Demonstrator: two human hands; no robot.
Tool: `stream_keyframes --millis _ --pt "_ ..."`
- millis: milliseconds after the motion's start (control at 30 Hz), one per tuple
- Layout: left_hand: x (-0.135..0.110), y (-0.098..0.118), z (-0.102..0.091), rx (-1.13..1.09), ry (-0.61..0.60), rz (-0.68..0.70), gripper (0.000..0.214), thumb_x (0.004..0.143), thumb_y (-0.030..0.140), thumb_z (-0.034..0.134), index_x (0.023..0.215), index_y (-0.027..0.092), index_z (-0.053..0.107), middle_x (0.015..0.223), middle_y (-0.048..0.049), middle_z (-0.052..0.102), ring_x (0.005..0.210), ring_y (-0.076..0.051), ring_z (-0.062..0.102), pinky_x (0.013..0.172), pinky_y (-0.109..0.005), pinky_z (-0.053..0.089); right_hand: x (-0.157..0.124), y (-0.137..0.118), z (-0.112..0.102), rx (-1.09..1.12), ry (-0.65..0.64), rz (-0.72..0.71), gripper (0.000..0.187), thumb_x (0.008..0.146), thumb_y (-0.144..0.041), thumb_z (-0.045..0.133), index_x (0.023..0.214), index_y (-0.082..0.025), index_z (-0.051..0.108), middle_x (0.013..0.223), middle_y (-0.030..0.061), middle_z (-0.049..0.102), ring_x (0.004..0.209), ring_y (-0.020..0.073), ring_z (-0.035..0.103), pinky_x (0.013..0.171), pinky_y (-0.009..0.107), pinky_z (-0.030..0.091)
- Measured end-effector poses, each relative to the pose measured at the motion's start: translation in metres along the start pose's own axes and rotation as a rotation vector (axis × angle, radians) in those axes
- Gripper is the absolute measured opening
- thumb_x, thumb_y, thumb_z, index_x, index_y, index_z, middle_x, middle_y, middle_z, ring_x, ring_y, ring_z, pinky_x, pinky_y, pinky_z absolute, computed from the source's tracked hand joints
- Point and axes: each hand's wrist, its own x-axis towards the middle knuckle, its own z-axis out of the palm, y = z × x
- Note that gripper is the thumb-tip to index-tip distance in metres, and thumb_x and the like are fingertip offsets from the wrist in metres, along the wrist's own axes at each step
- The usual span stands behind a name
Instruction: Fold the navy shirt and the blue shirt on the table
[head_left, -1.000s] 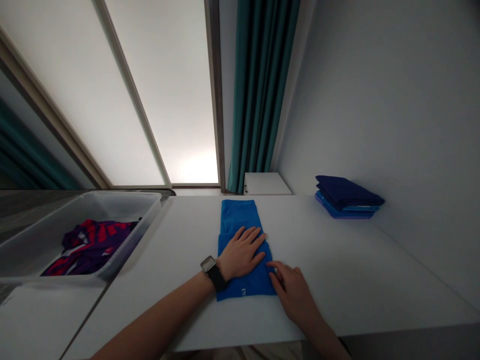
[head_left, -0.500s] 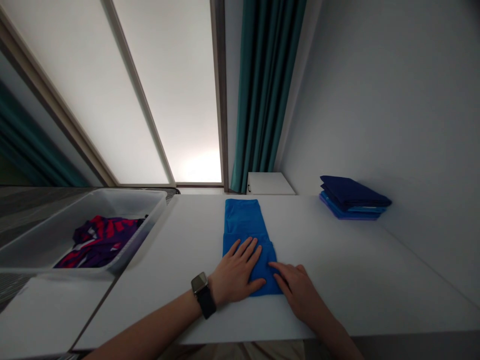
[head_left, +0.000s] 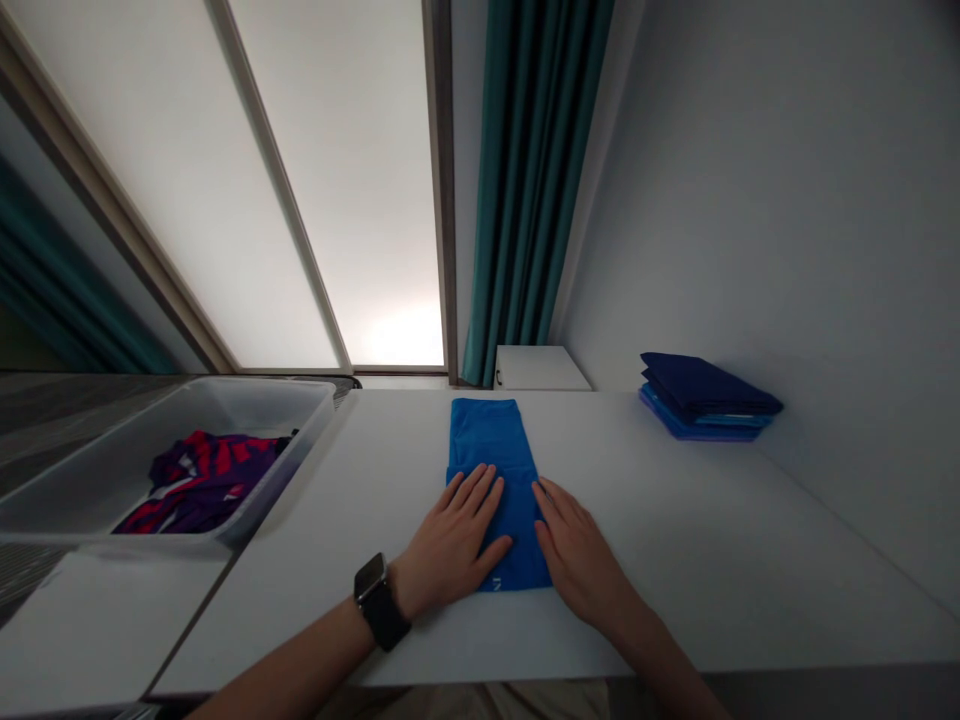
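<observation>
A blue garment [head_left: 491,440] lies folded into a narrow strip on the white table, its near part doubled over and white lettering showing at the near edge. Flat on its left side rests my left hand [head_left: 454,535], fingers stretched out, a dark watch [head_left: 380,598] on the wrist. My right hand [head_left: 581,555] touches the garment's right edge, its fingers extended and holding nothing. The exact kind of garment cannot be made out.
To the left stands a translucent plastic bin [head_left: 315,410] with purple and red clothing [head_left: 210,480] inside. A stack of folded blue fabric items [head_left: 709,395] sits at the right by the wall. Behind the white table [head_left: 375,440] are a white cabinet [head_left: 544,368] and a teal curtain [head_left: 532,200].
My left hand has slid slightly left and nearer, uncovering the white lettering. My right hand has moved up along the garment's right edge, which now lies straighter.
</observation>
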Motion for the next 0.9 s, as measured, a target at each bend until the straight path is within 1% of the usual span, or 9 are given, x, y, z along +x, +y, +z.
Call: stream_keyframes --millis 100,200,367,467,600,767,900 --pt "-0.005 -0.006 -0.002 0.018 -0.025 -0.026 0.069 0.096 0.058 0.03 0.151 0.017 0.024 0.157 -0.0109 0.024 0.146 -0.027 0.018 0.117 -0.045 0.02 0.009 -0.009 0.004 -0.087 -0.059 -0.053 0.051 0.097 -0.026 0.026 0.144 -0.012 0.042 0.151 0.0117 0.038 0.139 0.0228 0.033 0.115 0.042 0.026" --pt "-0.008 -0.009 0.001 0.01 -0.055 -0.031 0.075 0.093 0.064 0.032 0.151 0.017 0.024 0.157 -0.0117 0.025 0.145 -0.029 0.018 0.116 -0.047 0.021 0.017 -0.015 0.009 -0.149 -0.098 -0.054 0.053 0.096 -0.028 0.029 0.145 -0.011 0.039 0.153 0.0115 0.033 0.141 0.0242 0.029 0.116 0.044 0.022" --pt "-0.01 -0.01 0.006 -0.018 -0.083 -0.046 0.084 0.086 0.073 0.036 0.152 0.021 0.023 0.158 -0.0119 0.022 0.145 -0.035 0.013 0.114 -0.054 0.021 0.019 -0.015 0.017 -0.161 -0.171 -0.037 0.057 0.096 -0.034 0.035 0.148 -0.013 0.034 0.156 0.0117 0.026 0.144 0.0261 0.022 0.116 0.047 0.02" --pt "-0.009 -0.011 0.008 -0.03 -0.098 -0.054 0.088 0.084 0.076 0.037 0.152 0.023 0.021 0.158 -0.0123 0.02 0.145 -0.037 0.01 0.114 -0.059 0.019 0.018 -0.013 0.019 -0.154 -0.172 -0.044 0.057 0.096 -0.033 0.034 0.15 -0.014 0.031 0.157 0.0113 0.022 0.145 0.0259 0.018 0.117 0.047 0.018" --pt "-0.009 -0.013 0.01 -0.047 -0.105 -0.059 0.09 0.082 0.077 0.039 0.152 0.024 0.021 0.158 -0.0124 0.021 0.145 -0.038 0.011 0.113 -0.061 0.019 0.017 -0.012 0.02 -0.164 -0.183 -0.059 0.058 0.095 -0.033 0.035 0.15 -0.015 0.03 0.157 0.0115 0.021 0.145 0.0268 0.016 0.117 0.047 0.018" --pt "-0.011 -0.012 0.013 -0.079 -0.073 -0.047 0.084 0.085 0.072 0.041 0.152 0.026 0.022 0.158 -0.0094 0.021 0.145 -0.037 0.01 0.114 -0.059 0.019 0.017 -0.01 0.022 -0.189 -0.19 -0.045 0.057 0.096 -0.034 0.033 0.15 -0.016 0.03 0.158 0.0097 0.019 0.146 0.026 0.014 0.117 0.046 0.017" --pt "-0.013 -0.016 0.011 -0.129 -0.017 -0.048 0.068 0.094 0.058 0.039 0.152 0.027 0.022 0.158 -0.0063 0.025 0.146 -0.03 0.015 0.117 -0.054 0.018 0.016 -0.011 0.023 -0.18 -0.191 -0.024 0.058 0.097 -0.036 0.032 0.151 -0.017 0.028 0.158 0.0084 0.017 0.146 0.0249 0.012 0.117 0.046 0.016"
